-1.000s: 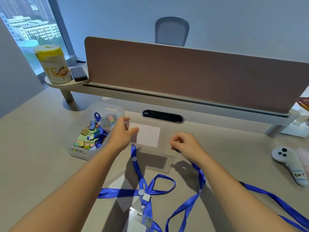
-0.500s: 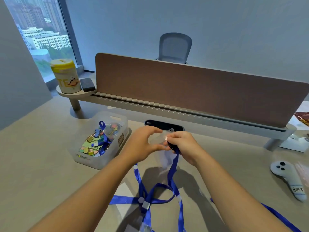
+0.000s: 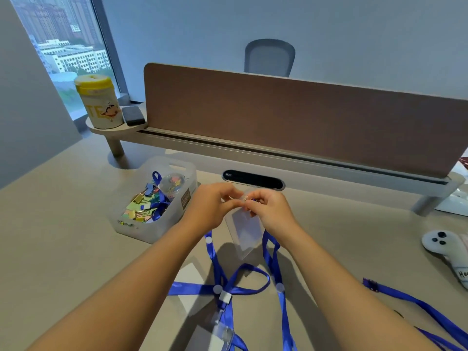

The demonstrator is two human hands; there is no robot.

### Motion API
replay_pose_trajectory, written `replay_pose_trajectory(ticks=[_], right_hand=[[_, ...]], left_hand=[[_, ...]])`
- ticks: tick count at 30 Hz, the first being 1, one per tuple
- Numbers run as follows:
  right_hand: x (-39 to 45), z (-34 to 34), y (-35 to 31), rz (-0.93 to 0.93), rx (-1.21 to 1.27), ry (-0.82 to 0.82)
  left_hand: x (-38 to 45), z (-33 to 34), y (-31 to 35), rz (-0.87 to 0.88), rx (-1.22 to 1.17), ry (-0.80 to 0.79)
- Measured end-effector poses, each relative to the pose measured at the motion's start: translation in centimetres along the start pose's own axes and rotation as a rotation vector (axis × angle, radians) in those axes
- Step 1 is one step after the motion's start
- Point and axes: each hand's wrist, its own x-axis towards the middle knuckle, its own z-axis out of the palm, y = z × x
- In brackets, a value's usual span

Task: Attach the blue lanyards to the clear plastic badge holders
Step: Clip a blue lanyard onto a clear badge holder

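We've got both hands up off the desk [image 3: 63,224], working in mid-air. Our left hand [image 3: 212,209] pinches the top edge of the clear badge holder [image 3: 244,230], and our right hand [image 3: 272,211] is curled around the clip end of the blue lanyard [image 3: 272,259], fingertips meeting right at the holder's top. The clip itself is mostly hidden behind our fingers, so we can't tell whether it has caught the slot.

Here's the danger: that holder is slick, floppy plastic, held only by a fingertip pinch at one edge. If the clip misses the slot, or closes on the bare plastic beside it, the holder could drop the moment we let go. The strap hangs in a long loop down to the desk, and its weight could tug the clip off line.

The holder dangles below both grips, sloping down and a little to the right, between our wrists. The strap trails down from the right hand towards us, close beside another lanyard [image 3: 220,269] lying on the desk with its own holder [image 3: 217,336] at the near edge. A tangle there would drag on our work.
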Motion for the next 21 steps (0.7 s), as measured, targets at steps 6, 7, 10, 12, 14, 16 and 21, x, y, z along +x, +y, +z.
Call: replay_pose_trajectory(ticks=[6,7,10,12,14,16,21], right_hand=[[-1.2,2.6,2.5,-0.111,-0.067,0.105],[-1.5,3.0,2.8,-0.137,-0.075,0.122],[-2.6,4.5,3.7,-0.208,-0.091,0.191],[-3.8,5.5,4.1,-0.238,-0.104,0.237],[-5.1,6.3,4.3,-0.256,-0.117,0.271],[-6.4,6.9,4.2,-0.273,-0.123,0.296],[-7.9,7.5,3.8,-0.275,-0.164,0.304]], left_hand=[[-1.8,1.1,-2.1,0.07,-0.014,0.048],[-2.2,1.3,-2.4,0.086,-0.022,0.071],[-3.9,1.7,-3.1,0.136,-0.041,0.139],[-5.4,1.9,-3.6,0.172,-0.031,0.162],[-6.7,1.9,-3.9,0.204,-0.02,0.169],[-7.9,1.8,-4.0,0.224,-0.002,0.173],[-9.0,1.5,-4.1,0.224,-0.009,0.175]])
